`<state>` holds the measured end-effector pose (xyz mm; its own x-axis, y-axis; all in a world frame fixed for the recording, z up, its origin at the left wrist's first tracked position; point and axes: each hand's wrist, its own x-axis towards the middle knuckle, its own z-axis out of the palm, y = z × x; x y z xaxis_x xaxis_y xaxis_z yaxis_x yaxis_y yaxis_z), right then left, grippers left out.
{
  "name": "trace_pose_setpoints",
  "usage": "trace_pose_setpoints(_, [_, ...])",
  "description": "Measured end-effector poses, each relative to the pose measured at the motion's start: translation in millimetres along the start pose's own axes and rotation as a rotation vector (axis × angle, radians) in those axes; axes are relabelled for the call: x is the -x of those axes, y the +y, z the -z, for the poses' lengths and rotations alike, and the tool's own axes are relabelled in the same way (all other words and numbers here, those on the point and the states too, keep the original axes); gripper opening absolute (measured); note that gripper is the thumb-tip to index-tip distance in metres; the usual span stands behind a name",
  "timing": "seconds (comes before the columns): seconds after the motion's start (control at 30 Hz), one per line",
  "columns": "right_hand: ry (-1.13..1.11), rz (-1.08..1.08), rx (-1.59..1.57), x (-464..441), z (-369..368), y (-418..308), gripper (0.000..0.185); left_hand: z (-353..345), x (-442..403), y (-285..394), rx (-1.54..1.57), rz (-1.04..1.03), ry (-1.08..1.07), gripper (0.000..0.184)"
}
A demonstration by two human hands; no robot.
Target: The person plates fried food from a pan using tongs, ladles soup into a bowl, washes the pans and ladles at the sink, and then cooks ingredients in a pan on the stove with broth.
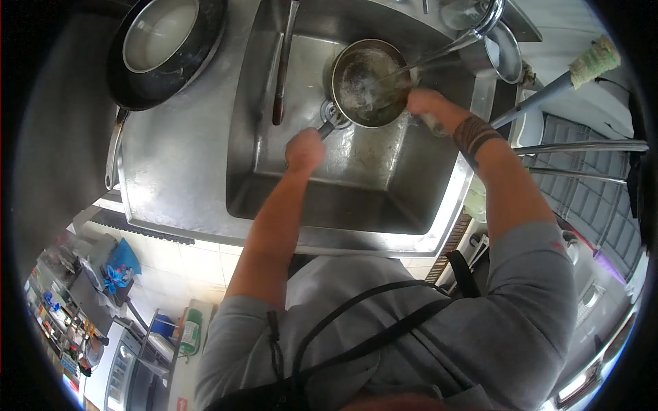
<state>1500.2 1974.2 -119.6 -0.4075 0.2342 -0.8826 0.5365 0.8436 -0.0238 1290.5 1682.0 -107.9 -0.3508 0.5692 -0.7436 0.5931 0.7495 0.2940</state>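
A: Holding what in the left grip (pixel 305 149)?
B: Clamped round the handle (pixel 330 128) of the pan (pixel 346 96), just ahead and to the right, inside the sink (pixel 356 164).
A: And with the right grip (pixel 425 103)?
B: Up against the pan's right side; impossible to tell if clutching anything.
A: How far along?
B: Seemingly mid-rinse: wetted, frothy water (pixel 370 90) inside, not yet emptied.

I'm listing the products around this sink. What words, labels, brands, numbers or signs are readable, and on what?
No text can be read with certainty.
Green bottle, lower left: pale label, too small and blurred.
Red patch, bottom edge: too small to tell whether it is lettering.
Pan and sink: no lettering visible.
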Motion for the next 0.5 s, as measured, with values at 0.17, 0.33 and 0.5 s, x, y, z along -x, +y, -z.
trace_pose_setpoints(0.17, [-0.329,0.121,-0.658,31,23,-70,0.046,-4,4,7,0.024,0.024,-0.014,0.031])
trace_pose_setpoints(0.33, [-0.376,-0.036,-1.308,31,76,-67,0.052,-16,2,-1,0.085,0.032,0.004,0.031])
trace_pose_setpoints(0.5, [-0.289,0.114,-0.125,-7,1,-28,0.046,-2,3,-2,0.067,0.020,-0.015,0.030])
